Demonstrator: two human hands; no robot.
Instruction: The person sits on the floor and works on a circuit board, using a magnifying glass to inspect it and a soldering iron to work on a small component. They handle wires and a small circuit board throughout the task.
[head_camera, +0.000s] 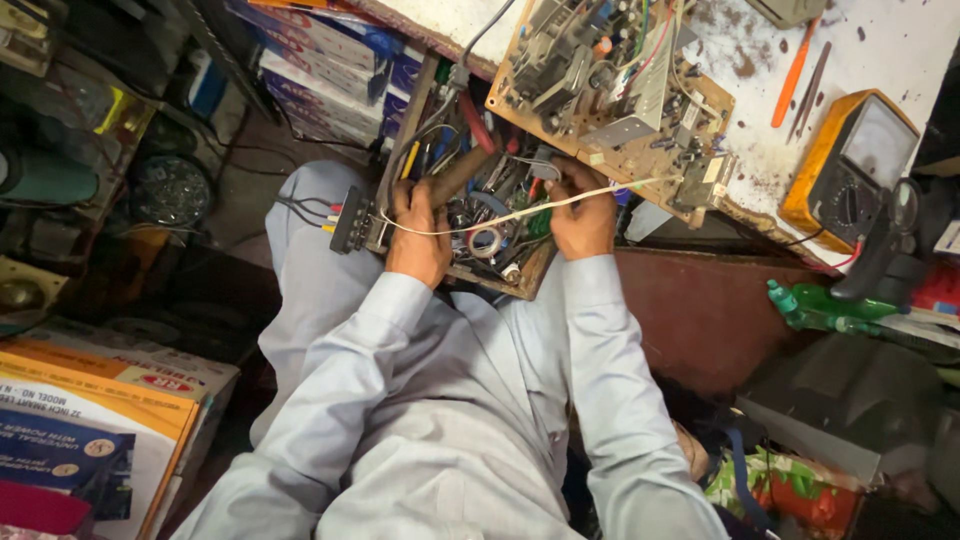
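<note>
The circuit board (610, 95) overhangs the worktop (900, 50) edge above an open drawer (470, 215) crammed with tools. A tug could likely drag it off. The left hand (418, 235) reaches into the drawer, its grip hidden. The right hand (582, 212) is closed on a white wire (520, 212) strung across the drawer, which may well snag there.

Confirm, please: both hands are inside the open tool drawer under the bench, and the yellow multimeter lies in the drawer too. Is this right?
Not quite. The head view shows both hands, left hand and right hand, at the drawer, but the yellow multimeter lies on top of the white bench, not in the drawer.
</note>
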